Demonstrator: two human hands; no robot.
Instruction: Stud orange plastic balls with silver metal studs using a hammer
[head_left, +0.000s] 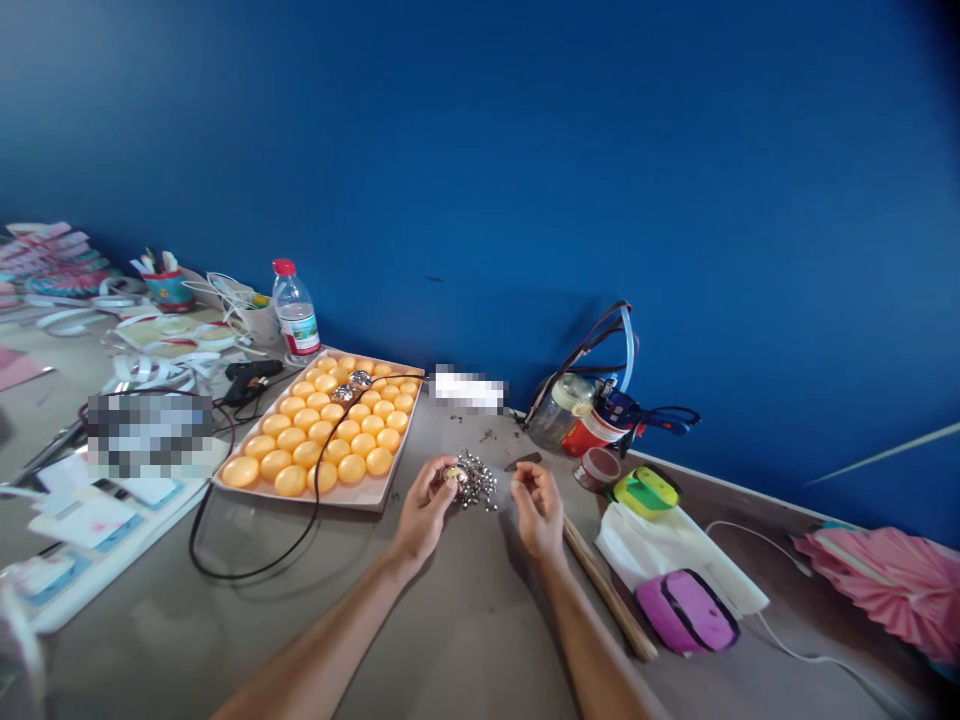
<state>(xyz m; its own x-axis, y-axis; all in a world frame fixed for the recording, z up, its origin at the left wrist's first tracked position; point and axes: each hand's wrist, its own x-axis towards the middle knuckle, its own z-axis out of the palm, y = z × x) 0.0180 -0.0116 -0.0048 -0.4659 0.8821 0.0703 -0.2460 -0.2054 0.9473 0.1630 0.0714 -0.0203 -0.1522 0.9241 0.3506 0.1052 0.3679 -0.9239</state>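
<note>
My left hand [429, 508] is closed around a small round ball [454, 476] that looks partly covered in shiny silver bits. Just beyond it on the grey table lies a loose pile of small silver studs or pins [478, 480]. To the right of the pile, my right hand [537, 505] is raised with thumb and fingers pinched together; whatever they hold, if anything, is too small to make out. At the left, a shallow box [381, 494] holds rows of orange balls [352, 468]. Among them sit two silver-covered balls [360, 379].
A black cable [259, 574] loops over the box. A bottle [296, 318] and glue gun [251, 380] stand left. A glass jar [555, 415], small tub [597, 468], wooden stick [609, 590] and purple pouch [687, 611] lie right. A blue wall [480, 200] rises behind.
</note>
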